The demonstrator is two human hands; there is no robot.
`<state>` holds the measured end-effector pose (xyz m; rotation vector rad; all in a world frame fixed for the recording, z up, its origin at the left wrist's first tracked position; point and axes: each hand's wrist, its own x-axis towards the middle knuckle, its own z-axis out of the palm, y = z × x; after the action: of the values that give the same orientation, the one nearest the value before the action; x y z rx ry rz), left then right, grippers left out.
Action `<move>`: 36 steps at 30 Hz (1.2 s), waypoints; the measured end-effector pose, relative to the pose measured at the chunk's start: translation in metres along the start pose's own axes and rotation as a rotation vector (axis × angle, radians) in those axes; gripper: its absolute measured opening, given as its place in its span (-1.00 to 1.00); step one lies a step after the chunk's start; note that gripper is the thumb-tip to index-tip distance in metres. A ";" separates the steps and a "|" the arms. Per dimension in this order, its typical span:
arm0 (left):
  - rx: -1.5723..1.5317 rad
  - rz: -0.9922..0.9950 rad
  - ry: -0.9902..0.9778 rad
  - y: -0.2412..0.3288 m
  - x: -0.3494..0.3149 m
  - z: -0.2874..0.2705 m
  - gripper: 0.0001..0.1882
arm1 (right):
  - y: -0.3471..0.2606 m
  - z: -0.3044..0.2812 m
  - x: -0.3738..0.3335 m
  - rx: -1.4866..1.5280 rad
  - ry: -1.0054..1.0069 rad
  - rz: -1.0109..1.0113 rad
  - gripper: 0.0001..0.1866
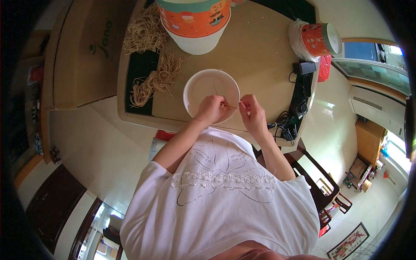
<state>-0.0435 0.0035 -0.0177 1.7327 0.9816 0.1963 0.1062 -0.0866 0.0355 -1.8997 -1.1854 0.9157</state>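
Note:
Both hands meet over the near rim of a round white tub (189, 93). My left hand (210, 109) is closed in a pinch on a thin tan strand (230, 106), which sticks out toward the right. My right hand (254, 115) pinches at the strand's other end with thumb and fingertips, just off the tub's right edge. A fine thread-like line shows inside the tub. To the left on the table lie two loose bundles of tan stringy strands, a nearer bundle (158, 80) and a larger one (146, 32) behind it.
A stack of orange and white paper tubs (195, 26) stands behind the white tub. Further right are wrapped orange tubs (318, 40), a black power adapter (304, 67) and tangled black cables (284, 125). A large cardboard box (86, 56) is left of the table; a dark chair (318, 182) stands at right.

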 end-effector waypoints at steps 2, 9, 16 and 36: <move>0.023 0.002 -0.012 0.003 0.001 -0.002 -0.83 | 0.001 0.000 0.001 -0.054 0.013 -0.101 -0.91; -0.346 -0.052 0.011 -0.023 0.005 0.006 -0.80 | 0.008 0.006 0.008 -0.071 0.039 -0.128 -0.90; -0.130 0.040 0.000 -0.009 0.006 -0.009 -0.89 | 0.020 0.014 0.017 -0.055 0.059 -0.069 -0.85; -0.407 0.036 0.146 -0.011 0.002 0.004 -0.92 | 0.010 0.010 0.018 -0.051 0.009 -0.139 -0.92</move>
<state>-0.0458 0.0027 -0.0291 1.3765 0.9404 0.5159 0.1082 -0.0709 0.0190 -1.8340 -1.3287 0.8085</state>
